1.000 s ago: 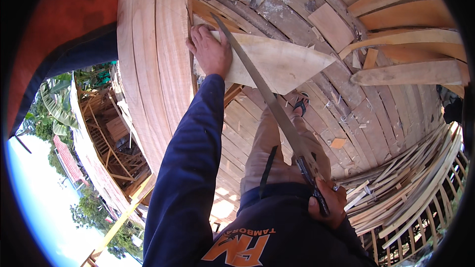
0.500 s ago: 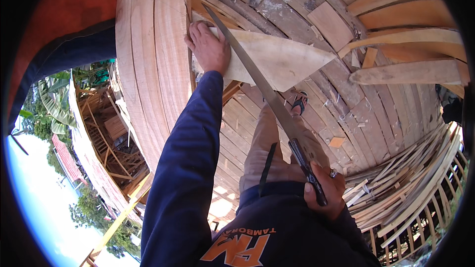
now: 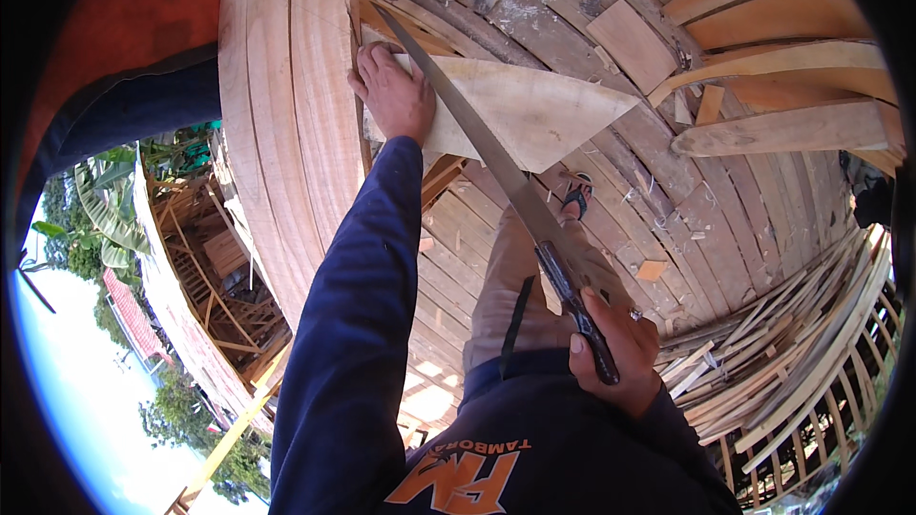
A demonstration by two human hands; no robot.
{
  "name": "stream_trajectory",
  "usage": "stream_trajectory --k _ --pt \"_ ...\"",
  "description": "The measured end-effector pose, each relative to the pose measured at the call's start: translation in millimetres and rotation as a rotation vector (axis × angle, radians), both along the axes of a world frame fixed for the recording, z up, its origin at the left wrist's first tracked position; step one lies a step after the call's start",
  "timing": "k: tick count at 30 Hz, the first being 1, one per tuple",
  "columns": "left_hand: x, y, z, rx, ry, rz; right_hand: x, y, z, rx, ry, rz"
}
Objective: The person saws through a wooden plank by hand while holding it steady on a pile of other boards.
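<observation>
My right hand (image 3: pixel 615 348) is closed round the dark handle of a handsaw (image 3: pixel 485 138). The long blade slants up and to the left across a pale, pointed wooden board (image 3: pixel 544 110), and its tip reaches past the board's far edge. My left hand (image 3: pixel 394 93) grips the left end of this board, fingers bent over it, just left of the blade. That end lies against the edge of a curved wall of planks (image 3: pixel 310 67). The blade covers part of the board, so any cut line is hidden.
Wooden floorboards (image 3: pixel 706 238) carry shavings and offcuts. Curved ribs (image 3: pixel 782 138) stand at the right, with a stack of thin strips (image 3: pixel 773 353) below. A person's orange and dark clothing (image 3: pixel 124 48) shows at upper left. Another wooden hull (image 3: pixel 210 277) lies beyond the planks.
My right hand has pushed the saw forward, up and to the left, so its tip sits farther past the board. My left hand keeps its hold on the board.
</observation>
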State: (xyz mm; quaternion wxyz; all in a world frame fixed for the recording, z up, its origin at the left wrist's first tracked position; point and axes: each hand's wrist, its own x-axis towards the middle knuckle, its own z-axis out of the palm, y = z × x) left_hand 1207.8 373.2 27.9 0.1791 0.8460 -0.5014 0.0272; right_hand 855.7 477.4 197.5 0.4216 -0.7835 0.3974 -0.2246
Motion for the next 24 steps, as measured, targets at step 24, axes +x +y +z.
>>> stream_trajectory --k 24 --pt "14.5 2.7 -14.6 0.025 -0.084 -0.015 56.0 -26.2 4.9 -0.119 -0.032 -0.016"
